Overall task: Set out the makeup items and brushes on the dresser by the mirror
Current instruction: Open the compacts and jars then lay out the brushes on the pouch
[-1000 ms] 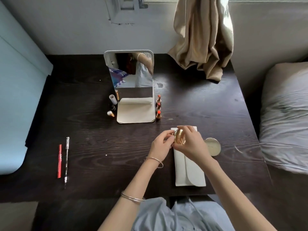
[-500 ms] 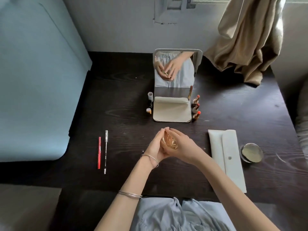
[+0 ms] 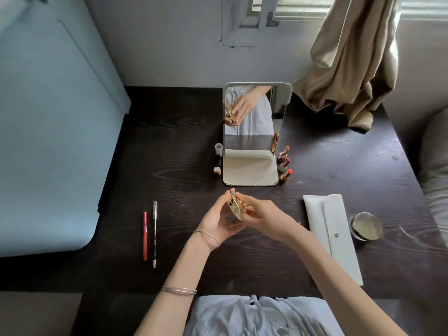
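Observation:
A gold compact (image 3: pixel 235 206) stands on edge above the dark dresser (image 3: pixel 169 166), held between both hands in front of the mirror (image 3: pixel 253 132). My left hand (image 3: pixel 219 220) cups its left side with fingertips on the rim. From the right, my right hand (image 3: pixel 263 217) grips it. Three open lipsticks (image 3: pixel 284 163) stand right of the mirror's base. A white tube (image 3: pixel 218 151) and a small gold cap (image 3: pixel 217 170) sit to its left. A red pencil (image 3: pixel 145 235) and a dark pencil (image 3: pixel 154 232) lie at the left.
A white pouch (image 3: pixel 339 234) lies at the right, with a round silver compact (image 3: pixel 367 226) beside it. A beige curtain (image 3: pixel 351 57) hangs onto the dresser's back right corner. A pale blue panel (image 3: pixel 48 141) borders the left side, a pillow (image 3: pixel 436 166) the right.
The view has swung left, so the pouch now lies to the right of my hands. The gold compact has tilted up on edge and both hands have shifted their hold on it.

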